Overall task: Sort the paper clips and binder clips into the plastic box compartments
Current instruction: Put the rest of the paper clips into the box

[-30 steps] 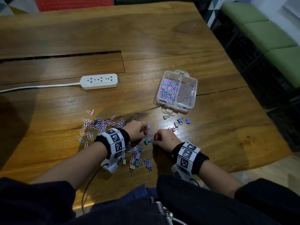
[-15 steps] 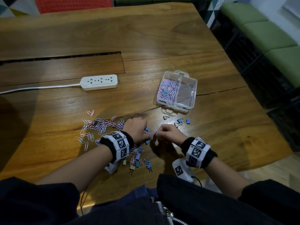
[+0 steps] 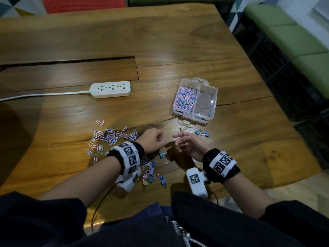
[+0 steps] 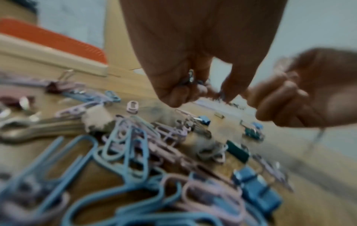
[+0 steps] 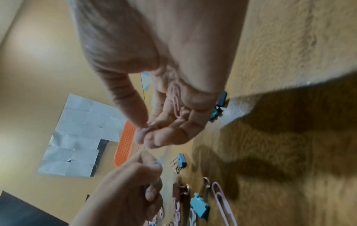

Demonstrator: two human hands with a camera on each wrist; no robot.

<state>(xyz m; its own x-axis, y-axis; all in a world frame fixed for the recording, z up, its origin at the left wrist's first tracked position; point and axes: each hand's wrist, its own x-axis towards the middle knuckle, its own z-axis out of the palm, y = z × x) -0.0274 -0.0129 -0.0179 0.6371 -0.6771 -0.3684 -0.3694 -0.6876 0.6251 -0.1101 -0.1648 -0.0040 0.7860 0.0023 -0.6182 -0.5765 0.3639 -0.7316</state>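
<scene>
A clear plastic box (image 3: pixel 211 97) stands open past my hands; its left compartment is full of pastel paper clips (image 3: pixel 186 98) and its right one looks bare. My right hand (image 3: pixel 179 141) is turned palm up above the table and cups pink paper clips (image 5: pixel 176 105), thumb against the fingertips. Just left of it, my left hand (image 3: pixel 160 139) is curled round a few small clips (image 4: pixel 191 78); their kind is blurred. A spread of loose paper clips (image 3: pixel 108 138) lies to the left. Binder clips (image 3: pixel 154 177) lie under my left wrist, and more binder clips (image 3: pixel 202 133) sit near the box.
A white power strip (image 3: pixel 110 89) with its cord lies at the left middle of the wooden table (image 3: pixel 178 50). A slot runs across the table behind it. An orange chair (image 3: pixel 83 4) stands beyond the far edge, and green seats (image 3: pixel 293 38) are to the right.
Both hands have lifted off the mixed pile. My right hand has turned palm up with paper clips in it and drawn slightly right, leaving a gap to the left hand.
</scene>
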